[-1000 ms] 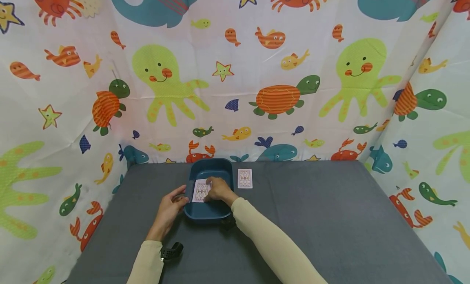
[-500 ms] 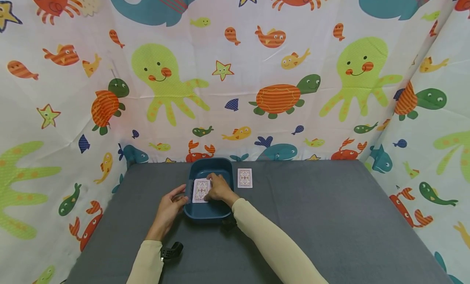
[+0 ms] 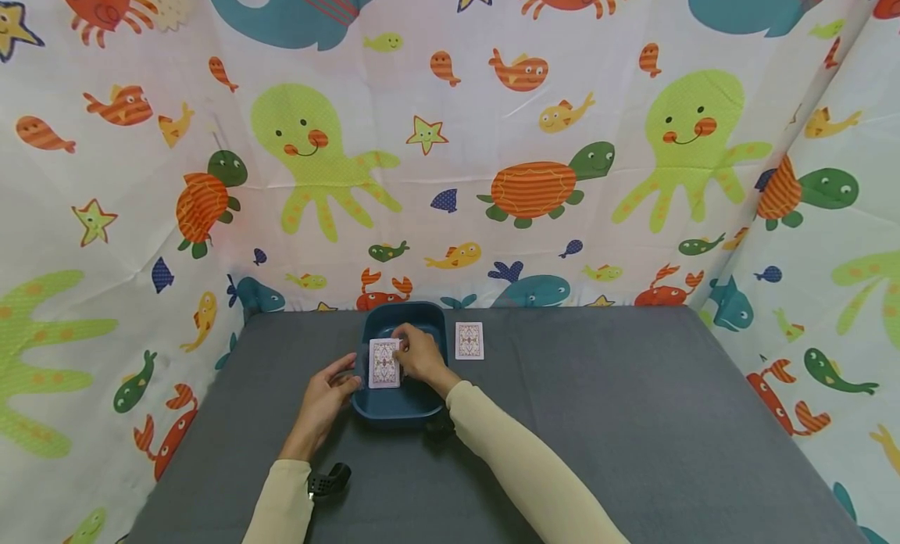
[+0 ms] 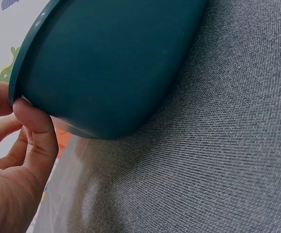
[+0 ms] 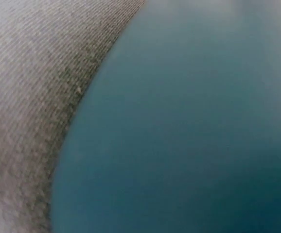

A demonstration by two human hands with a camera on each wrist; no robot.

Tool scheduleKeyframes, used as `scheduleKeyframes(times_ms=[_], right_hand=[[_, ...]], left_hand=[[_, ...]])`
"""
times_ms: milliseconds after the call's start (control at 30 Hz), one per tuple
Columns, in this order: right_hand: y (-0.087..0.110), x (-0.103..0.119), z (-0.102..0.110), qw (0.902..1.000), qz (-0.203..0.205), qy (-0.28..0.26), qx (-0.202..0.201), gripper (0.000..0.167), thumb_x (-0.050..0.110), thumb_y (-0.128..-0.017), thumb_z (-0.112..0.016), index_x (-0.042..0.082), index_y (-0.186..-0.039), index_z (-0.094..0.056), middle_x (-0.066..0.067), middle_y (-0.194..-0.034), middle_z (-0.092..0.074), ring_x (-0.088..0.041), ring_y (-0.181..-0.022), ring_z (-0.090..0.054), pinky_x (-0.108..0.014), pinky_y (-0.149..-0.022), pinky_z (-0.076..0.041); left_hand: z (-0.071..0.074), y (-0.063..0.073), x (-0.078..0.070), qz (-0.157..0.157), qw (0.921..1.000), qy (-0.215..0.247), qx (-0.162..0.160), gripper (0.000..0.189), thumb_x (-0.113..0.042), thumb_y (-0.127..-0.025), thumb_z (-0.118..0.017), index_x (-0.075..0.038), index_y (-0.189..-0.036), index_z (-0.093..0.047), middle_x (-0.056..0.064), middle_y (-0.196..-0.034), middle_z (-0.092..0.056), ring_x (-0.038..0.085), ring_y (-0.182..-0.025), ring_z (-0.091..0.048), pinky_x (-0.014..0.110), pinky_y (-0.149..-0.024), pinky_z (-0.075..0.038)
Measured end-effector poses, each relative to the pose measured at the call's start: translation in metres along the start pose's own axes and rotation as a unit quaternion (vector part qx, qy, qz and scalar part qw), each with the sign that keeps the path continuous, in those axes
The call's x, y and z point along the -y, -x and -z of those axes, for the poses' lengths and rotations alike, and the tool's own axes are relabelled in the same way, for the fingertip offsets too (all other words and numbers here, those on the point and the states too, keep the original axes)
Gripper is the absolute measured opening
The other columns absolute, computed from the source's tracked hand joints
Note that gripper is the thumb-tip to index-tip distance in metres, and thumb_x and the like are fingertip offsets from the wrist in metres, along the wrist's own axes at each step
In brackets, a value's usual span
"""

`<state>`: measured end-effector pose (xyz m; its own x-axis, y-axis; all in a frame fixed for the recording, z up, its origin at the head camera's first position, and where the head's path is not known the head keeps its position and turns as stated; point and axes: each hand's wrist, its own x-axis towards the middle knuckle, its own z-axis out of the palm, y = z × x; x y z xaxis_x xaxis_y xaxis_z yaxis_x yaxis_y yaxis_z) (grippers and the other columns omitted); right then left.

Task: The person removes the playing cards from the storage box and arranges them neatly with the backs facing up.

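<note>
Left hand point(image 3: 323, 401): my thumb and finger pinch the box point(image 3: 401, 407) by its rim.
Right hand point(image 3: 422, 359): my fingers pinch the card point(image 3: 383, 364) near its right edge.
Card: within the box's outline, lower centre of the frame.
Grip: I judge light pressure best, box steady, corners unbent.

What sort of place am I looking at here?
Likely a staged tabletop workspace: sea-creature-print fabric hangs behind and beside a gray cloth-covered table, with a blue tray on it. The room beyond is hidden.
</note>
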<state>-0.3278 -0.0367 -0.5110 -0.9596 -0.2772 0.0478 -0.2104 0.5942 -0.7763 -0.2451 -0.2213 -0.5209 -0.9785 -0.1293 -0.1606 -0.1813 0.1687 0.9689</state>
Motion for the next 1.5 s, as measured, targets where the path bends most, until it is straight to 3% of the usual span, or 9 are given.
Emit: scheduleKeyframes(times_ms=[533, 800, 1100, 1500], right_hand=[[0.002, 0.004, 0.011, 0.9918, 0.036, -0.069, -0.101, 0.018, 0.014, -0.094, -0.064, 0.016, -0.112, -0.066, -0.002, -0.092, -0.064, -0.009, -0.070, -0.054, -0.023, -0.065, -0.044], [0.011, 0.009, 0.029, 0.9855, 0.062, -0.123, -0.099, 0.019, 0.017, -0.096, -0.063, 0.014, -0.115, -0.065, -0.004, -0.093, -0.062, -0.010, -0.072, -0.055, -0.023, -0.064, -0.046], [0.028, 0.008, 0.049, 0.9837, 0.062, -0.132, -0.104, 0.020, 0.018, -0.095, -0.064, 0.015, -0.115, -0.066, -0.004, -0.089, -0.063, -0.013, -0.074, -0.053, -0.025, -0.067, -0.044], [0.043, -0.011, 0.075, 0.9820, 0.043, -0.131, -0.129, 0.022, 0.017, -0.097, -0.062, 0.014, -0.117, -0.067, -0.005, -0.091, -0.062, -0.016, -0.078, -0.054, -0.023, -0.068, -0.045]], left_hand=[[-0.002, 0.002, 0.000, -0.003, 1.0000, -0.005, -0.006, 0.049, -0.011, -0.096, -0.060, -0.017, -0.143, -0.050, 0.011, -0.139, -0.050, 0.014, -0.098, -0.055, 0.030, -0.076, -0.045], [-0.002, 0.002, 0.001, 0.001, 1.0000, -0.008, -0.005, 0.050, -0.010, -0.096, -0.058, -0.017, -0.145, -0.049, 0.010, -0.140, -0.049, 0.016, -0.101, -0.055, 0.029, -0.077, -0.047], [-0.003, 0.002, 0.001, -0.002, 1.0000, -0.007, -0.005, 0.051, -0.009, -0.096, -0.058, -0.016, -0.145, -0.048, 0.012, -0.141, -0.049, 0.017, -0.101, -0.055, 0.029, -0.077, -0.047], [-0.003, 0.001, 0.000, 0.002, 1.0000, -0.009, -0.005, 0.051, -0.009, -0.096, -0.057, -0.017, -0.146, -0.047, 0.011, -0.142, -0.047, 0.022, -0.106, -0.053, 0.029, -0.080, -0.048]])
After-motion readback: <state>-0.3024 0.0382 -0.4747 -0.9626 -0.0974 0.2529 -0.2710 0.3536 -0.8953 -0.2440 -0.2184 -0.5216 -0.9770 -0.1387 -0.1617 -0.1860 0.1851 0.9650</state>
